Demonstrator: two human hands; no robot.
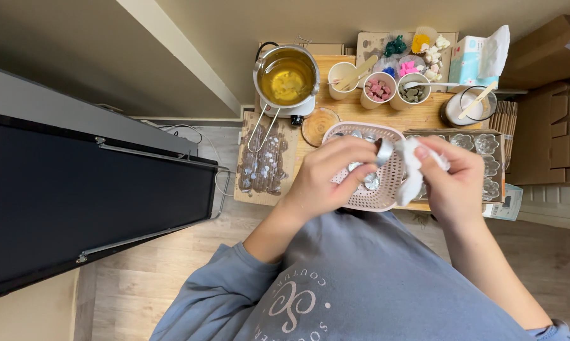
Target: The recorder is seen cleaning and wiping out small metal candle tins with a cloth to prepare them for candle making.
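I see my left hand [326,180] pinching a small shiny metal cup [383,150] by its rim, thumb and fingers closed on it, held just above the pink plastic basket [386,189]. My right hand [452,183] is clamped on a crumpled white tissue [411,167], which touches the metal cup. The basket is rounded with a perforated, grid-like wall, and more small silvery pieces lie inside it. It rests on a pale wooden board [367,110]. Behind it stands a steel pot [286,77] of clear yellow liquid, three cream paper cups [378,88] holding wooden sticks and pink and grey chunks, and a round glass jar [468,104] with a stick. A soft tissue box [474,60] sits far right
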